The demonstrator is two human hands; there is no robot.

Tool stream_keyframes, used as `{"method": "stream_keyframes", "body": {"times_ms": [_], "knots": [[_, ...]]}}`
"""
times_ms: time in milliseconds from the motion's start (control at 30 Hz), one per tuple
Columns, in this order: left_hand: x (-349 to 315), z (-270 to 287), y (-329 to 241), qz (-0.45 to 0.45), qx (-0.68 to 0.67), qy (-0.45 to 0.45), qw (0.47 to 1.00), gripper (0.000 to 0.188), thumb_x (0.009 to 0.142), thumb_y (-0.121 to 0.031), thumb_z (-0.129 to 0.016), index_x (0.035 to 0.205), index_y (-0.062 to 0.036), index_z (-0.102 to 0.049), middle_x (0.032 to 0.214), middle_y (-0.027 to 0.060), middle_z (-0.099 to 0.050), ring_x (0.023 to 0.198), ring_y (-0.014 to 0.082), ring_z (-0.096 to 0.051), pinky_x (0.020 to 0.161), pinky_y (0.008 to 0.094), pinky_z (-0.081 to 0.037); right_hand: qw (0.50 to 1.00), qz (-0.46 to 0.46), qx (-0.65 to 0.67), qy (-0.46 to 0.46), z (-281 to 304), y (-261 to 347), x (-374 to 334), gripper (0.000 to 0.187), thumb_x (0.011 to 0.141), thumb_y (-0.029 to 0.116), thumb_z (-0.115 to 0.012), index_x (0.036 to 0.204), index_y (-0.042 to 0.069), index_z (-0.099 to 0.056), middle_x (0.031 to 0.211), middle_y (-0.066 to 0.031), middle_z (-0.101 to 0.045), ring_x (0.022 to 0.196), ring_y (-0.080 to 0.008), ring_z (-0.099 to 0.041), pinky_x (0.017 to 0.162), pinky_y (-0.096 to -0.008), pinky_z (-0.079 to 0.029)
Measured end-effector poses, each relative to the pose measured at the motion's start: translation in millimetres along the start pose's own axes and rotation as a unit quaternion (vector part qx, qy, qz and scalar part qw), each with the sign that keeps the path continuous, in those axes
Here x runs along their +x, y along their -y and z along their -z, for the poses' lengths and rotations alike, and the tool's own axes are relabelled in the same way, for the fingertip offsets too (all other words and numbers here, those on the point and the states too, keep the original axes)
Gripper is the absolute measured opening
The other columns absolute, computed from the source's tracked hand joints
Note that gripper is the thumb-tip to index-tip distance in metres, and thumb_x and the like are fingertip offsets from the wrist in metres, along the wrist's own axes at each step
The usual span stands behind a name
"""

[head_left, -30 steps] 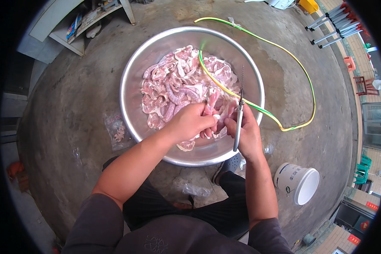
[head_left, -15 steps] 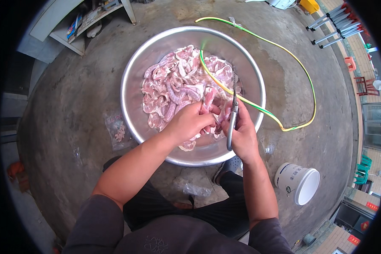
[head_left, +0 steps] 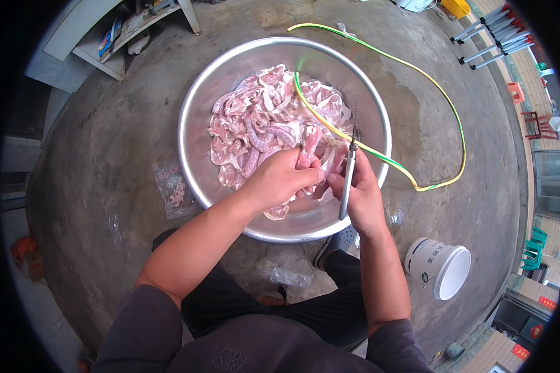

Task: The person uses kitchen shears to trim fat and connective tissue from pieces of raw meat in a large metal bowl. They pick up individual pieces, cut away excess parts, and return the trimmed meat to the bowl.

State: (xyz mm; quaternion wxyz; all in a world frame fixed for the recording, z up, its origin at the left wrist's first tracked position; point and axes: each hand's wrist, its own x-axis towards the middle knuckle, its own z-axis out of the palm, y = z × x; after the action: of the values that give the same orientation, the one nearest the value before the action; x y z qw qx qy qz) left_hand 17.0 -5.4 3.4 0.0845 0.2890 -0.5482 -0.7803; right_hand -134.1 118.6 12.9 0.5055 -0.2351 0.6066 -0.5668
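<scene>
A wide metal basin (head_left: 191, 155) holds a heap of raw, pinkish meat pieces (head_left: 255, 118). Over its near right part, my left hand (head_left: 286, 178) is closed around a piece of meat (head_left: 311, 143), thumb pressed on top. My right hand (head_left: 362, 196) grips scissors (head_left: 348, 177) with a pale grey handle and dark, toothed-looking blades pointing away from me. The right fingertips also touch the meat's right side; the fingers behind the handle are partly hidden. A yellow-and-green hose (head_left: 320, 118) runs over the basin's right rim, its end among the meat.
On the concrete floor, the hose loops to the right of the basin. A white bucket (head_left: 426, 264) lies tipped at the near right. Clear plastic bags lie left of the basin (head_left: 174, 189) and by my feet (head_left: 289, 278). Shelving (head_left: 137, 37) stands at the far left.
My right hand has shifted slightly right and turned, so the scissors tilt more to the right, away from the meat. My left hand keeps its hold, its thumb now lying farther across the piece.
</scene>
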Motion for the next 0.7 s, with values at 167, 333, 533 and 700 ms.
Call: {"method": "stream_keyframes", "body": {"times_ms": [167,333,533,700], "knots": [[-3.9,1.8,-9.6,0.014,-0.033,0.055,0.998,0.010,0.095,-0.013,-0.065,0.095,-0.0034,-0.063,0.083,0.0004,-0.064,0.073,0.0070,-0.058,0.067,0.0236,-0.046,0.999,0.026,0.044,-0.006,-4.0,1.6,-1.3,0.056,0.089,-0.002,-0.067,0.141,0.002,-0.045,0.097,-0.0005,-0.058,0.083,-0.0097,-0.060,0.072,-0.0275,-0.054],[0.2,7.2,-3.6,0.023,0.023,0.068,0.997,0.008,0.095,-0.011,-0.064,0.093,-0.0039,-0.061,0.080,-0.0015,-0.061,0.072,0.0054,-0.056,0.065,0.0227,-0.045,0.998,0.068,-0.004,-0.018,-5.9,-2.6,0.4,0.058,0.089,-0.005,-0.062,0.143,0.002,-0.043,0.097,-0.0003,-0.056,0.081,-0.0099,-0.060,0.070,-0.0279,-0.055],[0.0,2.3,-2.1,0.028,0.023,0.048,0.998,0.009,0.094,-0.009,-0.065,0.098,-0.0018,-0.061,0.082,-0.0005,-0.063,0.072,0.0055,-0.057,0.065,0.0234,-0.046,0.997,0.068,-0.024,-0.029,-7.0,-1.7,0.3,0.061,0.088,-0.007,-0.058,0.146,0.002,-0.041,0.098,-0.0005,-0.053,0.081,-0.0103,-0.059,0.069,-0.0282,-0.055],[-1.5,-1.5,-1.8,0.016,0.051,-0.013,0.998,0.015,0.090,-0.010,-0.065,0.098,0.0022,-0.063,0.078,0.0044,-0.064,0.067,0.0109,-0.062,0.060,0.0284,-0.051,0.997,0.068,0.003,-0.026,-7.1,-6.7,2.1,0.063,0.088,-0.007,-0.058,0.147,0.002,-0.039,0.099,-0.0010,-0.054,0.081,-0.0109,-0.060,0.070,-0.0290,-0.056]]}}
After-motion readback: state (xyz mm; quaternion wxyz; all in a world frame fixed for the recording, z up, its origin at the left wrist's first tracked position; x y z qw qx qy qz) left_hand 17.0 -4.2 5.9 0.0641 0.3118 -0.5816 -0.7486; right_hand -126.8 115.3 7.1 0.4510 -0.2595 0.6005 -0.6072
